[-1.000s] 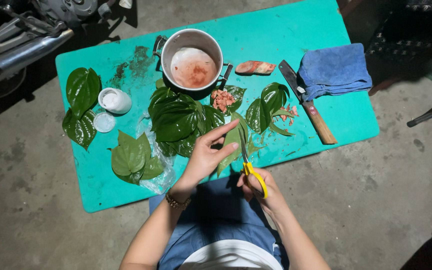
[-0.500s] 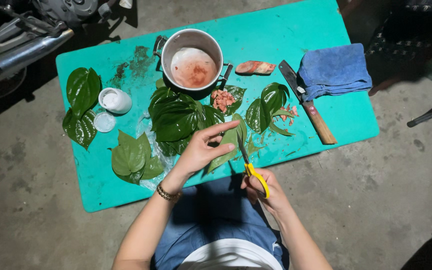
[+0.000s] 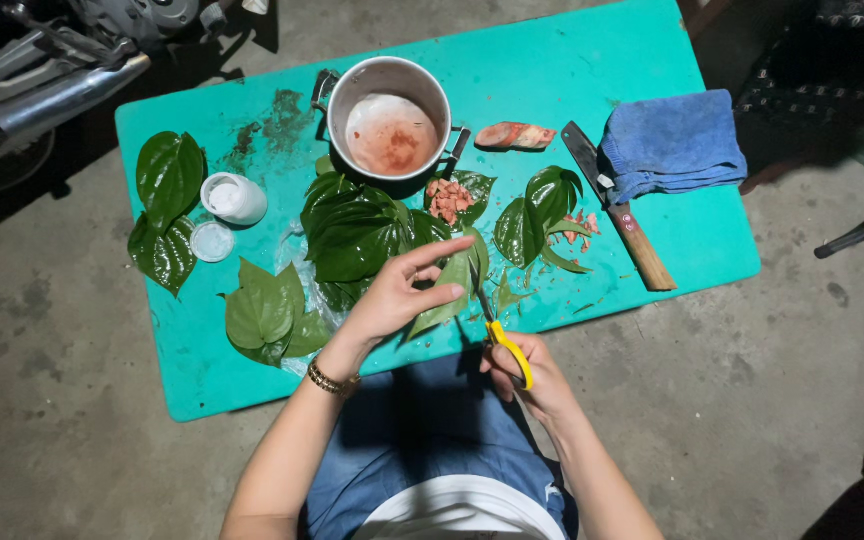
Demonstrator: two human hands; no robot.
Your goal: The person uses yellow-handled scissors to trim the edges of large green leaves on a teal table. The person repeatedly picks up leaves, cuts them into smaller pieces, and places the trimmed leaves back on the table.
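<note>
Leaves (image 3: 167, 205) lie in a dark pair at the left end of a turquoise table (image 3: 652, 60), seen from above on a concrete floor. Just right of them sit a white jar (image 3: 235, 198) and its lid (image 3: 212, 241), apart from each other. Nearer the front edge rests a lighter bunch (image 3: 267, 312) of leaves on clear plastic. A metal pot (image 3: 389, 130) with reddish residue stands at the table's middle, above a large dark heap (image 3: 357, 232) of leaves. The left hand (image 3: 399, 293) pinches a pale green leaf (image 3: 452, 290) between thumb and fingers, holding it over the table's front edge. The right hand (image 3: 532, 375) is closed around the yellow handles of scissors (image 3: 500, 335), whose blades point up at that leaf; whether they touch it cannot be told. Chopped reddish bits (image 3: 447, 198) sit on a leaf beside the pot. Farther right lie a reddish chunk (image 3: 515, 135), two more leaves (image 3: 537, 215), a cleaver (image 3: 617, 215) with a wooden handle and a folded blue cloth (image 3: 672, 145) touching its blade.
</note>
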